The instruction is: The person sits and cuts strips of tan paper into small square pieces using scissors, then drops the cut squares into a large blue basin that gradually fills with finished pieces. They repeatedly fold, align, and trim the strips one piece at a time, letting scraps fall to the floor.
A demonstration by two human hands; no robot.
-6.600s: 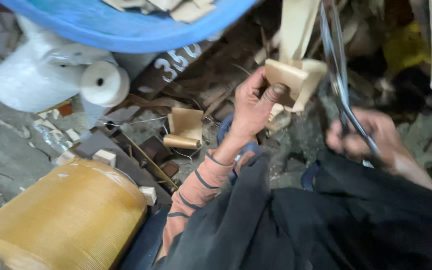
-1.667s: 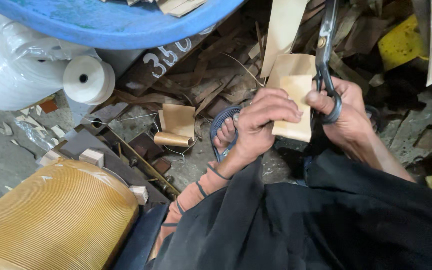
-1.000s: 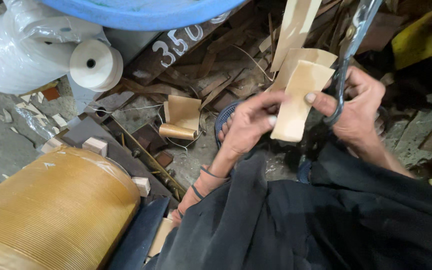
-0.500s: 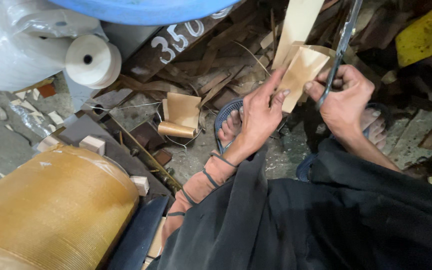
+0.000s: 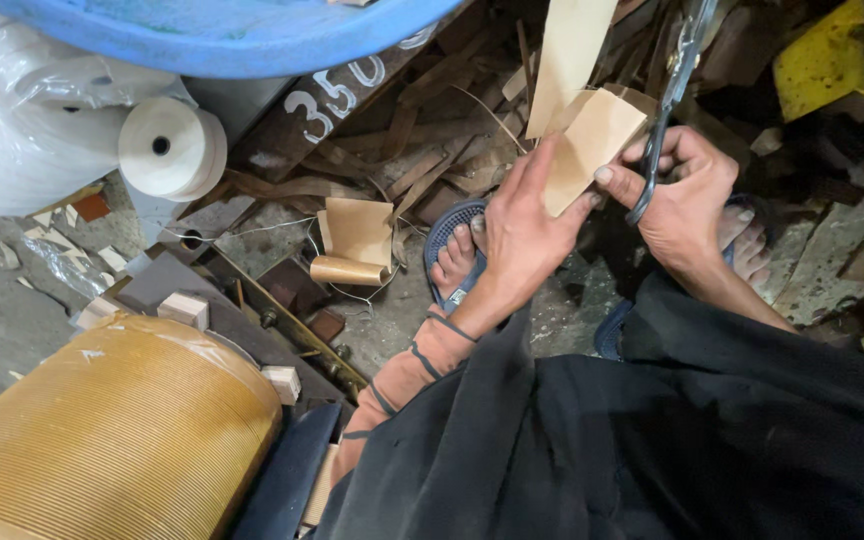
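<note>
My left hand (image 5: 527, 235) grips a folded piece of tan insulation paper (image 5: 592, 140) from below, thumb against its lower edge. My right hand (image 5: 687, 200) holds a pair of metal scissors (image 5: 674, 75) by the handle loops, blades pointing up beside the paper's right edge. The right thumb also touches the paper. Both hands sit above my sandalled feet (image 5: 457, 255).
A large coil of golden wound wire (image 5: 102, 440) fills the lower left. A white spool (image 5: 172, 148) and plastic-wrapped rolls lie upper left under a blue tub (image 5: 222, 35). A curled paper piece (image 5: 352, 245) and brown scrap strips (image 5: 432, 170) litter the floor.
The hands brought paper and scissors together, then lifted them slightly. The paper piece is now turned more upright, with the scissors close against its right side.
</note>
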